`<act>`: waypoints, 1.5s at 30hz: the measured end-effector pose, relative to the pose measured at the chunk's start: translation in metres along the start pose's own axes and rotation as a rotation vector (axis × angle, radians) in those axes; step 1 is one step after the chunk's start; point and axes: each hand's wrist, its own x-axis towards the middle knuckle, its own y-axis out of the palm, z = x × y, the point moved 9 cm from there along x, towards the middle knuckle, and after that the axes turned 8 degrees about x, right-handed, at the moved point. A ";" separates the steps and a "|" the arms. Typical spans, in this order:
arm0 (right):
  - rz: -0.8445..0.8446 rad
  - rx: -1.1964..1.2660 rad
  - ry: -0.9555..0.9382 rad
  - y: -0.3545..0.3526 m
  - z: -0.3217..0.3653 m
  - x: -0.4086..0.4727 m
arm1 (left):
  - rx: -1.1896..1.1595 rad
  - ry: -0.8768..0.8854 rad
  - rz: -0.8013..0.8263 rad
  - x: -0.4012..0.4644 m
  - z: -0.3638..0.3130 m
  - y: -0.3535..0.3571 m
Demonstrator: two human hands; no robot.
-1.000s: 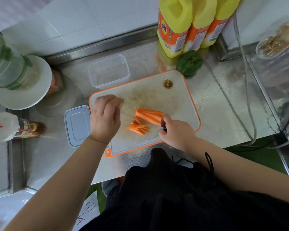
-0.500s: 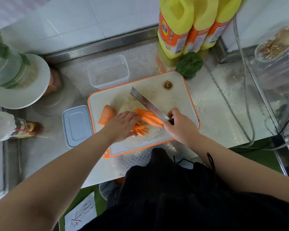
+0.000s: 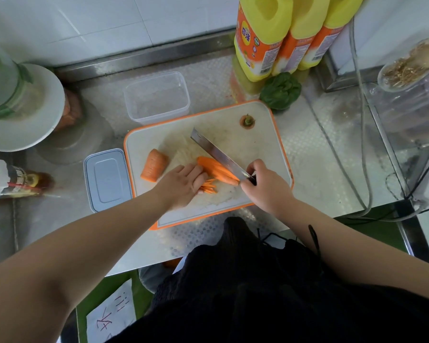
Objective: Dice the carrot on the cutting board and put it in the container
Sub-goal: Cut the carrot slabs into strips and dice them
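Since a second ago: your right hand (image 3: 265,185) has brought the knife (image 3: 218,154) up into view. It was hidden under the hand; now the blade runs diagonally over the carrot slabs (image 3: 217,170). Your left hand (image 3: 183,185) has left the board's left side, where it covered the carrot chunk (image 3: 154,165); that chunk is now exposed. The hand now lies flatter, fingers on the carrot sticks (image 3: 208,188) and against the slabs. Over the last half second, barely any change in hands or knife.
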 end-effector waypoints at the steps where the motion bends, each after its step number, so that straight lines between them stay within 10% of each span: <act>1: 0.001 0.003 -0.004 0.001 0.000 -0.001 | 0.001 -0.018 -0.006 -0.001 -0.002 -0.001; 10: 0.062 -0.003 -0.036 0.013 0.011 0.001 | 0.086 -0.327 0.109 -0.010 -0.015 -0.012; 18: 0.152 -0.095 -0.034 0.031 0.023 -0.004 | -0.040 -0.870 0.655 -0.040 -0.023 -0.001; 45: 0.261 -0.410 -0.088 0.054 0.029 -0.022 | -0.563 -0.867 -0.255 -0.058 -0.005 -0.023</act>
